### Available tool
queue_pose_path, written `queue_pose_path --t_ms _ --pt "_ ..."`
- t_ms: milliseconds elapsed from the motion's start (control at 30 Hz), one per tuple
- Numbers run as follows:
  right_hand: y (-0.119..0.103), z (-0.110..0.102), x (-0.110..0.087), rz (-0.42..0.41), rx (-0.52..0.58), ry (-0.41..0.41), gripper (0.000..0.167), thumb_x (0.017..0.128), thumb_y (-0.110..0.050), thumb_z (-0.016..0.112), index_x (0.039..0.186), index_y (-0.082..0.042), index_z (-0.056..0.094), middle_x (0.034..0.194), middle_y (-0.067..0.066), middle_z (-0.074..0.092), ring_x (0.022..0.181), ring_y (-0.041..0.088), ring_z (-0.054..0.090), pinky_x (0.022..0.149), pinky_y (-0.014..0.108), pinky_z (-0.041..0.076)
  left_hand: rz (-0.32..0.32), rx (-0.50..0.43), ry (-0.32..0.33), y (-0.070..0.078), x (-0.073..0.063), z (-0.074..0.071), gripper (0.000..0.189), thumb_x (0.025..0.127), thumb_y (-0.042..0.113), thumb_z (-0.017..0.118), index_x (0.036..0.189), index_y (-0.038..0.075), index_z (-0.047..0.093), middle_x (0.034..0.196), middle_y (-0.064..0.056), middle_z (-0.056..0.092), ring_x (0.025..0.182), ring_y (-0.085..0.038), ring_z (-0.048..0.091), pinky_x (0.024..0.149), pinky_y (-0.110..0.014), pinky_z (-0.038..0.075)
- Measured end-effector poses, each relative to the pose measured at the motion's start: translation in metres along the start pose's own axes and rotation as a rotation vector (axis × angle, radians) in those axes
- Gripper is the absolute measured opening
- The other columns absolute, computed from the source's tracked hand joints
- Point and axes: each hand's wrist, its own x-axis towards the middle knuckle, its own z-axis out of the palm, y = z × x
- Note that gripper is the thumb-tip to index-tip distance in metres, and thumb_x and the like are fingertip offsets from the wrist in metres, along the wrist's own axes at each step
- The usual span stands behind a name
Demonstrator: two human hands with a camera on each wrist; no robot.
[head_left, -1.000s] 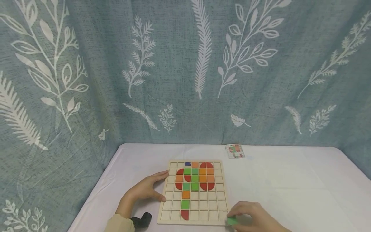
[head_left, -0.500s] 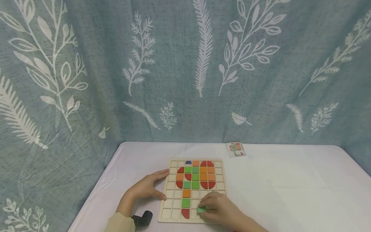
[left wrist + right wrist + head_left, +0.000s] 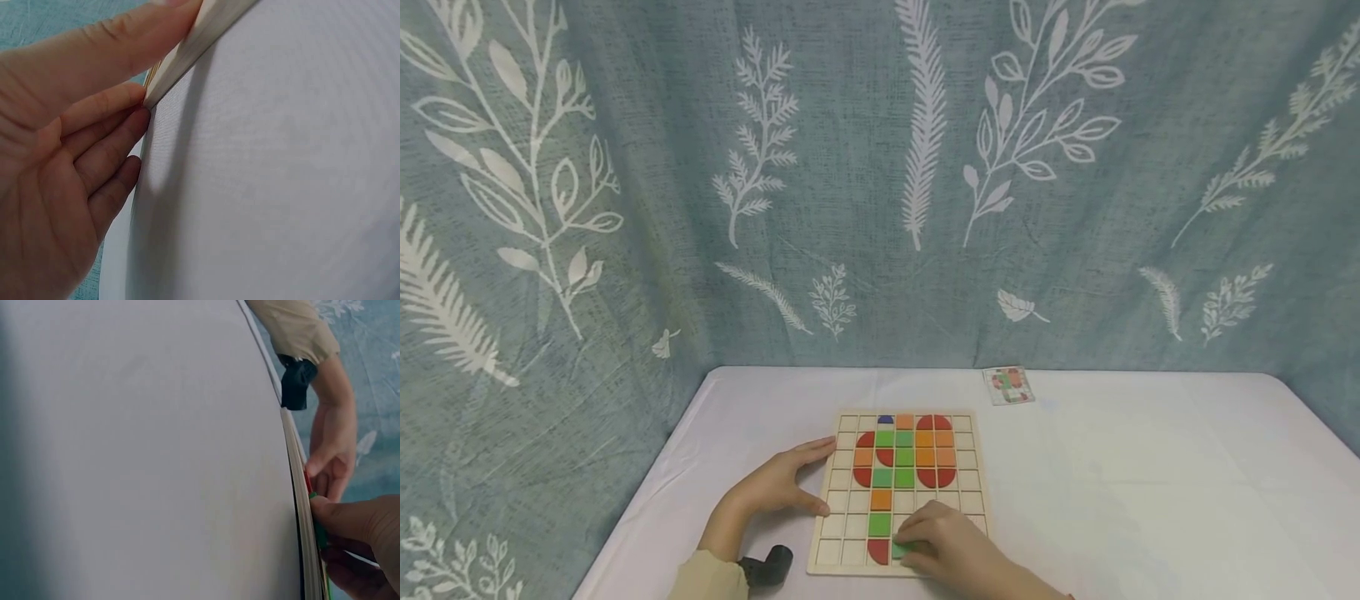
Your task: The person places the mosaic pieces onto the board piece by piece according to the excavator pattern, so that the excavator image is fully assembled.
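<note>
A wooden grid board [image 3: 854,527] lies on the table, its cells partly filled with red, orange, green and blue pieces. My right hand [image 3: 953,546] pinches a green square tile [image 3: 901,550] between thumb and fingers, low over the bottom row. Just left of that tile sits a red quarter-round piece [image 3: 878,552]. In the right wrist view the green tile [image 3: 320,532] shows at the board's edge under the thumb. My left hand [image 3: 777,485] rests along the board's left side, thumb and fingers spread and touching its edge [image 3: 181,65].
A small patterned card [image 3: 1008,386] lies at the back of the white table [image 3: 1135,483]. A black wrist device [image 3: 769,567] is at the left wrist, beside the board's front left corner. A leaf-print curtain [image 3: 865,183] hangs behind.
My right hand has carried the green tile from the board's front right corner leftward to the bottom row beside the red piece. The left hand stays in place.
</note>
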Motion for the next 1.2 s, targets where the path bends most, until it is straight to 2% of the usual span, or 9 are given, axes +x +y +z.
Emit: queue_pose_path --t_ms 200,833,933,1067,1200 --pt "-0.004 0.001 -0.002 -0.054 -0.037 -0.001 0.017 0.081 -0.014 0.070 0.097 -0.009 0.073 0.096 -0.005 0.068 0.093 0.006 0.058 0.080 0.014 0.049 0.024 0.006 -0.011 0.001 0.000 -0.001 0.097 0.054 0.029 0.085 0.137 0.003 0.042 0.146 -0.015 0.035 0.135 -0.040 0.026 0.108 -0.055 0.023" --pt "-0.017 -0.009 -0.004 0.059 -0.080 -0.055 0.009 0.081 -0.010 0.068 0.087 -0.009 0.075 0.092 -0.005 0.064 0.088 0.005 0.057 0.073 0.014 0.050 0.037 0.009 -0.023 0.003 0.002 0.000 0.097 0.055 0.029 0.085 0.138 0.003 0.042 0.146 -0.017 0.034 0.135 -0.041 0.025 0.108 -0.056 0.022" --pt "-0.017 -0.009 -0.004 0.077 -0.059 -0.063 0.010 0.081 -0.012 0.069 0.089 -0.009 0.075 0.095 -0.004 0.064 0.090 0.006 0.058 0.076 0.016 0.050 0.027 0.010 -0.018 0.003 0.002 0.000 0.097 0.055 0.029 0.085 0.138 0.004 0.042 0.146 -0.016 0.034 0.135 -0.040 0.025 0.108 -0.056 0.023" --pt "-0.014 -0.011 -0.009 0.120 -0.002 -0.147 0.023 0.083 -0.026 0.067 0.102 -0.013 0.072 0.108 -0.005 0.063 0.102 0.010 0.055 0.084 0.024 0.050 0.038 0.001 -0.021 0.002 0.002 0.000 0.096 0.056 0.028 0.085 0.138 0.003 0.041 0.146 -0.017 0.034 0.135 -0.041 0.025 0.108 -0.056 0.022" --pt "-0.012 -0.023 -0.020 0.205 0.162 -0.225 0.036 0.086 -0.038 0.062 0.117 -0.019 0.064 0.121 -0.007 0.058 0.113 0.013 0.051 0.092 0.031 0.047 0.042 -0.002 -0.022 0.001 0.001 0.000 0.095 0.057 0.026 0.085 0.137 0.002 0.042 0.146 -0.018 0.034 0.135 -0.042 0.025 0.108 -0.056 0.022"
